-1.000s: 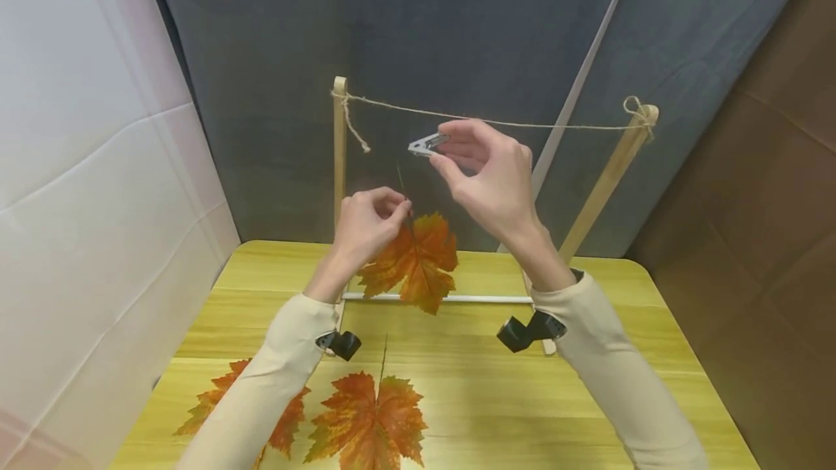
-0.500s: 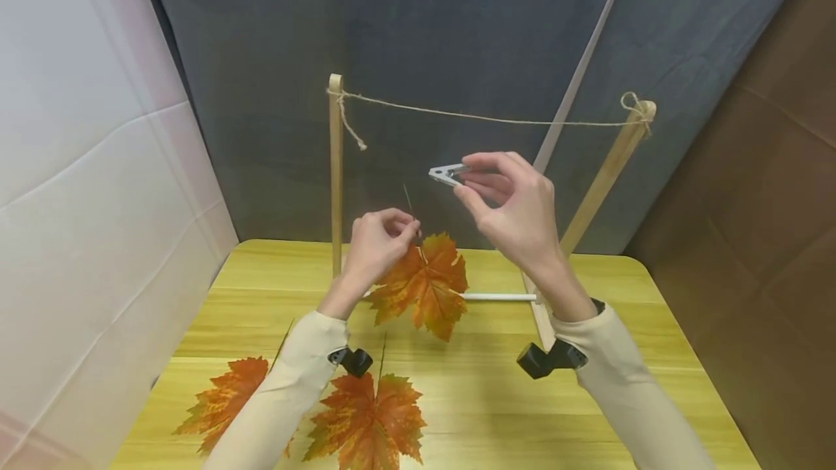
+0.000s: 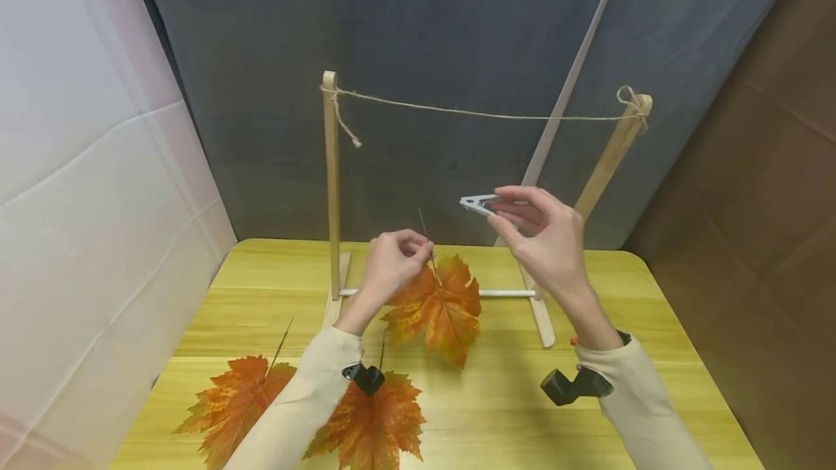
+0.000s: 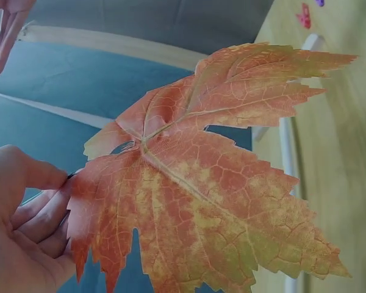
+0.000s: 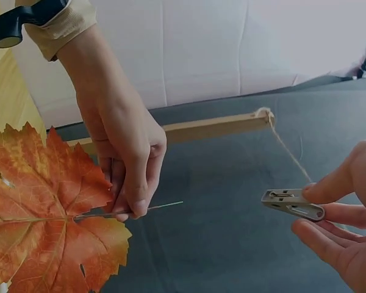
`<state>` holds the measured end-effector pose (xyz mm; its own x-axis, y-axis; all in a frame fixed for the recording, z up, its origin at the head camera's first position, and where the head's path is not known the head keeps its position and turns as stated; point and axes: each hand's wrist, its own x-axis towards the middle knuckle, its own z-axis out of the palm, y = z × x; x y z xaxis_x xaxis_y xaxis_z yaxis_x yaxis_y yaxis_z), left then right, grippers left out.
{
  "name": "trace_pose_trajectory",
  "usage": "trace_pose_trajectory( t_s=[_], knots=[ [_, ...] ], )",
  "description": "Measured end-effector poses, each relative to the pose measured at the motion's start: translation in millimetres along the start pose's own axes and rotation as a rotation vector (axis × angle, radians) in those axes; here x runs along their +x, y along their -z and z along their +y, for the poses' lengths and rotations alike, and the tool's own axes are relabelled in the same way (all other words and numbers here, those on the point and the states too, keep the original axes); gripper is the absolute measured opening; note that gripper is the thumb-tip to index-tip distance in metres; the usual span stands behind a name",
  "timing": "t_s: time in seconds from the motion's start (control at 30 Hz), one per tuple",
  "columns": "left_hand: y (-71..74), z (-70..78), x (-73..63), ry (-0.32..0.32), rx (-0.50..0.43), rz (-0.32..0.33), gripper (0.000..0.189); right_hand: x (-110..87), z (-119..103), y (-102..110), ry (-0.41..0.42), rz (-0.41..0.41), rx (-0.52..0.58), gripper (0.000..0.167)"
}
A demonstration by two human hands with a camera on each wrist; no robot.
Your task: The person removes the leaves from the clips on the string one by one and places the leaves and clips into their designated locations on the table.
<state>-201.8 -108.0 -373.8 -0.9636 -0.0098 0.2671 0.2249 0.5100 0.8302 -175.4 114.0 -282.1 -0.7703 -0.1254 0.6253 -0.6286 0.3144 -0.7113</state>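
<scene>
My left hand [image 3: 397, 261] pinches the thin stem of an orange maple leaf [image 3: 451, 310], which hangs below the fingers with its stem end pointing up. In the left wrist view the leaf [image 4: 189, 165] spreads wide beside the thumb. Off to the right and a little higher, my right hand [image 3: 545, 234] holds a small light-grey clothespin [image 3: 478, 203] between thumb and fingers, its tip pointing left toward the stem. The right wrist view shows the clothespin [image 5: 293, 202] apart from the leaf. Both hands are below the twine [image 3: 457, 112].
The twine runs between two wooden posts [image 3: 332, 187], joined low down by a white rod [image 3: 506, 294]. Two more maple leaves [image 3: 238, 405] lie at the table's front left, partly behind my left sleeve. Red and purple clips [image 4: 304, 16] show on the table [image 3: 620, 397].
Both hands have come down and to the right, away from the twine, still holding the leaf and the clothespin. More of the front-left leaf is uncovered.
</scene>
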Motion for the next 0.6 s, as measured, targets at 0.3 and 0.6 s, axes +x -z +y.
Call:
trace_pose_trajectory(
  t_s=[0.3,0.6],
  knots=[
    [-24.7,-7.8,-10.9,0.016,-0.026,-0.057,0.01,-22.8,17,14,-0.055,0.008,0.0,0.031],
    [-48.8,-12.7,-19.5,0.025,-0.049,-0.12,0.012,-49.5,39,25,-0.115,0.048,0.004,0.031]
  ],
)
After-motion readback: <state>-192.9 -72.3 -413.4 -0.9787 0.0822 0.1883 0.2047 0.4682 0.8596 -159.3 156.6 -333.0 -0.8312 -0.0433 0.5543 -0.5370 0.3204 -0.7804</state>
